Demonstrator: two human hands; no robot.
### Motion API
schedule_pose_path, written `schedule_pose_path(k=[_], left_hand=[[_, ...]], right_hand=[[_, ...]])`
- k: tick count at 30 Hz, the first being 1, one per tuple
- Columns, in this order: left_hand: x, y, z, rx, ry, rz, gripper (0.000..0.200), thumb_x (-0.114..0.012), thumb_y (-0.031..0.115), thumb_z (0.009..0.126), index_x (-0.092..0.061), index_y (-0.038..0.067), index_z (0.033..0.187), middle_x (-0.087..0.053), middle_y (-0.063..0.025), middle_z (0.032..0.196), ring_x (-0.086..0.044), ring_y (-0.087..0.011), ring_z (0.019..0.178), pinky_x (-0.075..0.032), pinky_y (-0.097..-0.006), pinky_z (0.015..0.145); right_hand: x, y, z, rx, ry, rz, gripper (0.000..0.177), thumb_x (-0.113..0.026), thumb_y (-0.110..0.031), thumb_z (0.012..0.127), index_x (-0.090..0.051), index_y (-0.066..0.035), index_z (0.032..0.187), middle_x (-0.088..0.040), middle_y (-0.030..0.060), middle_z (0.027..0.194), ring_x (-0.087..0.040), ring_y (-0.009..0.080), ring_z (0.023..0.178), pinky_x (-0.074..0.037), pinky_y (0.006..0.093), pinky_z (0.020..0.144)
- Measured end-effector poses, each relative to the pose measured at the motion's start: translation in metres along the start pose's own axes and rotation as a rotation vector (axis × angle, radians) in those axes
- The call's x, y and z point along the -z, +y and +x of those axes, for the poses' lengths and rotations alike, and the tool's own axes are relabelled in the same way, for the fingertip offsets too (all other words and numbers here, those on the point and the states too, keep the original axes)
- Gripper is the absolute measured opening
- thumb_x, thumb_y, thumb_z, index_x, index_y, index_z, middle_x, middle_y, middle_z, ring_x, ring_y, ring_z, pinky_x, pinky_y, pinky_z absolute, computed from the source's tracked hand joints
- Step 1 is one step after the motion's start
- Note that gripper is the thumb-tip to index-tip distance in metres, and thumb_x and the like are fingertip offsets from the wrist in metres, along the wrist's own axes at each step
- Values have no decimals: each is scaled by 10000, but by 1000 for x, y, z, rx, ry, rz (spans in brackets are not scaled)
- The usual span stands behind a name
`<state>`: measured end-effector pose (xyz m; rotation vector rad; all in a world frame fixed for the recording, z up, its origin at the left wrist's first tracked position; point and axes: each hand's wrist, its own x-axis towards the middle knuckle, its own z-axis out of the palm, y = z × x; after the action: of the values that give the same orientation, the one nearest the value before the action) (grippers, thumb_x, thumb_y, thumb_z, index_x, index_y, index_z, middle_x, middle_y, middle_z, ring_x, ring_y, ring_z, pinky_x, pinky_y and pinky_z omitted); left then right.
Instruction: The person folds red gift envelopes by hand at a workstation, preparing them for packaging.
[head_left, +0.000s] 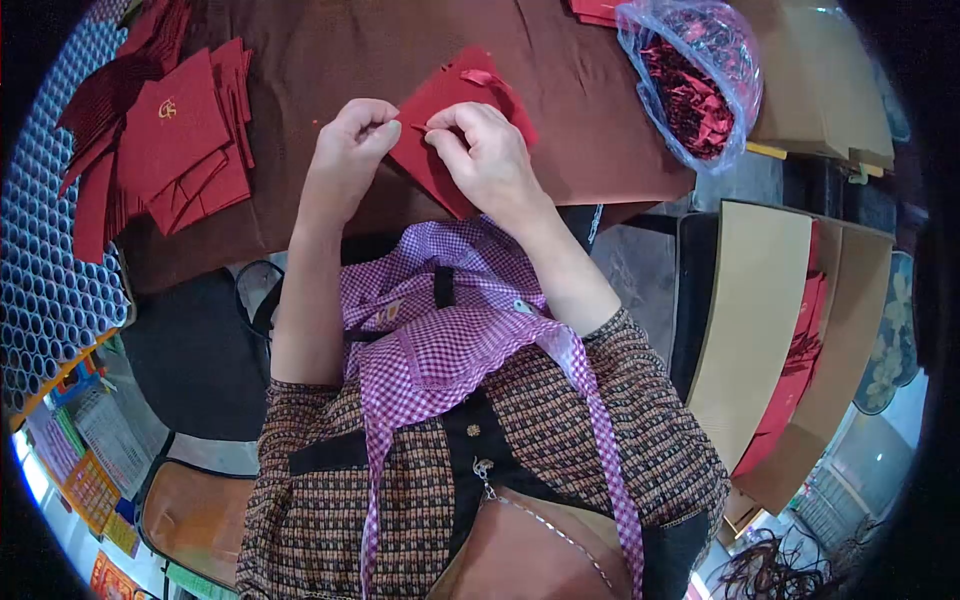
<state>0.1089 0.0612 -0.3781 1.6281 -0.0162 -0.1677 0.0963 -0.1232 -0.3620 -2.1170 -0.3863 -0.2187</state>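
Note:
A flat red piece [437, 103], like a small paper bag or envelope, lies at an angle on the brown cloth in front of me. A strip of red ribbon [482, 78] rests on its far part. My left hand [352, 150] is closed in a pinch beside its left edge; what the fingertips hold is too small to make out. Over the middle of the red piece, my right hand [485, 155] pinches a thin red end, which looks like ribbon. The two hands are a short distance apart.
Stacked red bags [175, 125], one with a gold emblem, lie at the left of the brown-clothed table [330, 50]. A clear plastic bag [740, 60] of shiny red pieces sits at the right. Beside me stands an open cardboard box [755, 290] with red items inside.

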Motion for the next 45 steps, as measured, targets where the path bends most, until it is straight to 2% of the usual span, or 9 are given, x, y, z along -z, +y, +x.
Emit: schedule_pose_path(k=[11,19,27,31,35,37,39,43,45], left_hand=[[-6,-3,-1,-220,21,148,161,-662,4,793,-619,-37,943,-589,-58,952,-568,-112,815,-475,-247,730],[-17,5,-3,-458,131,335,144,-654,-32,729,-589,-27,857,-599,-113,902,-614,-235,802,-504,-313,686],[-28,14,-9,-573,186,449,131,-646,-58,708,-594,-32,825,-590,-140,933,-603,-303,832,-511,-354,714],[-28,9,-8,-601,205,526,113,-636,-41,703,-617,-18,812,-581,-131,969,-573,-303,905,-478,-386,799],[-30,15,-12,-618,262,708,106,-645,4,712,-647,15,818,-584,-107,983,-549,-291,928,-436,-400,833],[-29,13,-13,-590,252,769,95,-658,48,728,-668,48,823,-592,-73,971,-542,-273,912,-415,-398,819],[-27,10,-12,-568,241,772,98,-661,52,730,-671,55,827,-597,-59,964,-542,-271,912,-412,-396,815],[-24,8,-12,-558,229,766,106,-661,54,734,-674,70,838,-612,-39,945,-542,-264,911,-406,-392,810],[-23,7,-10,-561,217,744,108,-660,54,734,-673,73,840,-617,-40,950,-542,-264,911,-405,-391,810]], right_hand=[[-3,-6,-2,33,61,-66,120,-673,-93,805,-612,9,819,-657,148,787,-647,298,781,-513,380,693],[-4,-13,-2,97,89,-164,108,-658,-77,806,-587,2,789,-646,148,764,-647,309,728,-514,386,643],[-7,-10,-7,-195,97,89,128,-649,-102,818,-614,16,784,-619,109,629,-554,111,550,-450,288,519],[-7,-7,-6,-284,73,118,123,-652,-101,817,-617,14,793,-607,91,619,-526,89,545,-438,275,504],[-11,-11,-8,-95,139,-49,127,-653,-96,803,-591,6,761,-627,129,667,-604,204,561,-479,339,538],[-15,-9,-9,134,194,-221,111,-659,-84,786,-581,-8,763,-626,144,694,-632,293,625,-506,381,571],[-17,-8,-10,145,191,-268,104,-665,-72,775,-577,-16,772,-616,141,696,-635,316,658,-518,392,587],[-18,-4,-8,-67,143,-73,119,-651,-93,798,-592,8,774,-651,127,709,-641,244,637,-506,348,596],[-16,-2,-4,-389,65,273,138,-638,-101,809,-598,22,761,-652,72,695,-599,138,620,-479,291,585]])
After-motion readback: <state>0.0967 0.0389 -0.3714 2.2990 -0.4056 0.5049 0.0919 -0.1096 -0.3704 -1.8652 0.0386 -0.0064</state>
